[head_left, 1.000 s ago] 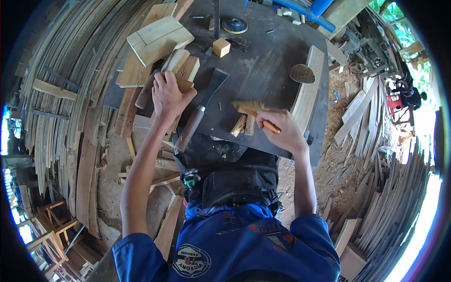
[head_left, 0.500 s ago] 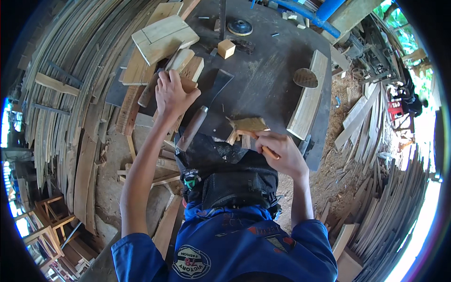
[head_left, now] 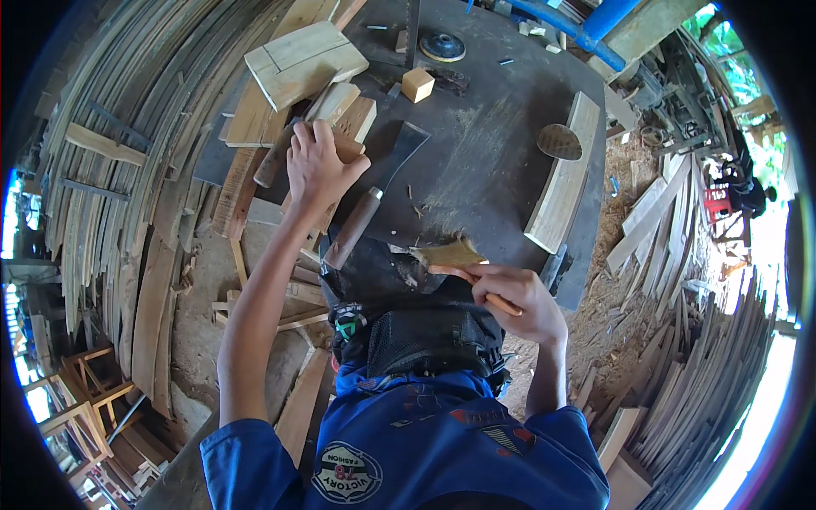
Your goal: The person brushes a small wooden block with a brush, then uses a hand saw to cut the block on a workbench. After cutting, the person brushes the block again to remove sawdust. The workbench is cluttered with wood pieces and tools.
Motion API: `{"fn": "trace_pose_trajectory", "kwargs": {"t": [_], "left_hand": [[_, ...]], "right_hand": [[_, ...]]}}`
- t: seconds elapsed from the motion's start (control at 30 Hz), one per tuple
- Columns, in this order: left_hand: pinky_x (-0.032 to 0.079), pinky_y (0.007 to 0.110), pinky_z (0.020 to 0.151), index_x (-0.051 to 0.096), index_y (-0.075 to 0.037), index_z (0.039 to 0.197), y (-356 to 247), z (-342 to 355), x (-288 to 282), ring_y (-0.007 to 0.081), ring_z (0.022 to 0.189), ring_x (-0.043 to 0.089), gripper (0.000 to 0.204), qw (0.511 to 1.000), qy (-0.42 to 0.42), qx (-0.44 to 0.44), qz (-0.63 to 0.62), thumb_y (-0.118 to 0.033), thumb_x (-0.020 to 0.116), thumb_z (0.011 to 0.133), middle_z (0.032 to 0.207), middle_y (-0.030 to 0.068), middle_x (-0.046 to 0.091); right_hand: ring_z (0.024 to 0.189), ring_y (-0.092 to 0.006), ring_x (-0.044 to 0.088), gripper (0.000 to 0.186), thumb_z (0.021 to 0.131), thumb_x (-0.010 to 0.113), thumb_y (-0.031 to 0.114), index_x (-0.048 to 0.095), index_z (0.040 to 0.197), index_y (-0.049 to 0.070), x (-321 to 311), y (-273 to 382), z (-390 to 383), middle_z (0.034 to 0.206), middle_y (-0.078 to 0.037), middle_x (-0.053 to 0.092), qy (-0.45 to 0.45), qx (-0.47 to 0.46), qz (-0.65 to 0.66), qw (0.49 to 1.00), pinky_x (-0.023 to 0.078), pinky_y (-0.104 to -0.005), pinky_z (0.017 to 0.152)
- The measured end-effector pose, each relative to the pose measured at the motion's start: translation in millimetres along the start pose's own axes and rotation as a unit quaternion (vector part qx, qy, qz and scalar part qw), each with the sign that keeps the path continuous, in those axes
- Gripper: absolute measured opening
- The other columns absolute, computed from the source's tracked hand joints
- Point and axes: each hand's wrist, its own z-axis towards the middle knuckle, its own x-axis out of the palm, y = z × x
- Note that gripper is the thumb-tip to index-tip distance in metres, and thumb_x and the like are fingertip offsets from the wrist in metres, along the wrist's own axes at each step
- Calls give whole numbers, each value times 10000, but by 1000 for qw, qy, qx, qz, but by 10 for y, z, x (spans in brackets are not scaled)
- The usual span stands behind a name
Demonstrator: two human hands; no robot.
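Note:
My right hand (head_left: 517, 297) is closed around the orange-brown wooden handle of a brush (head_left: 455, 255). The brush's yellowish bristles lie at the near edge of the dark tabletop (head_left: 476, 170), just above my lap. My left hand (head_left: 316, 166) is closed over a brown wooden block (head_left: 347, 149) at the left side of the table; its fingers hide much of the block. Beside that hand lies a wide-bladed chisel (head_left: 355, 228), its wooden handle toward me and its dark blade pointing away. Dark curled shavings (head_left: 415, 204) lie on the tabletop between my hands.
A marked pale board (head_left: 306, 64) rests on other wood at the far left. A small wooden cube (head_left: 417, 85) and a round black disc (head_left: 443, 47) sit farther back. On the right, a round brown piece (head_left: 559, 142) leans over a pale plank (head_left: 563, 174). Timber stacks flank the table.
My right hand has drawn the brush toward me and slightly right, down to the table's near edge. My left hand keeps its hold on the block. The view has shifted slightly.

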Motion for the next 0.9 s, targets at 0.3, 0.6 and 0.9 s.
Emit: {"fn": "trace_pose_trajectory", "kwargs": {"t": [0.3, 0.6, 0.9], "left_hand": [[441, 445, 761, 409, -18, 960, -37, 11, -52, 364, 914, 498, 623, 1000, 6, -9, 8, -397, 736, 589, 991, 194, 427], [432, 448, 775, 404, -14, 967, 17, -25, -36, 370, 929, 491, 622, 999, 21, -23, -1, -387, 731, 593, 999, 200, 431], [419, 471, 794, 465, 3, 986, -17, 26, -94, 388, 948, 486, 606, 998, 52, -17, 1, -375, 744, 603, 1025, 221, 444]], "right_hand": [[755, -175, 638, 140, 776, 590, 15, 608, 914, 34, -539, -564, 455, 858, -103, 646, -295, 63, -96, 949, 477, -276, 664], [755, -183, 648, 70, 739, 605, -5, 605, 771, 57, -30, -233, 452, 879, -82, 658, 133, -27, -43, 990, 518, -296, 632], [688, -307, 615, 124, 777, 590, 102, 642, 889, 87, -859, -883, 1245, 733, -149, 618, -384, -11, -131, 914, 475, -346, 582]]}}
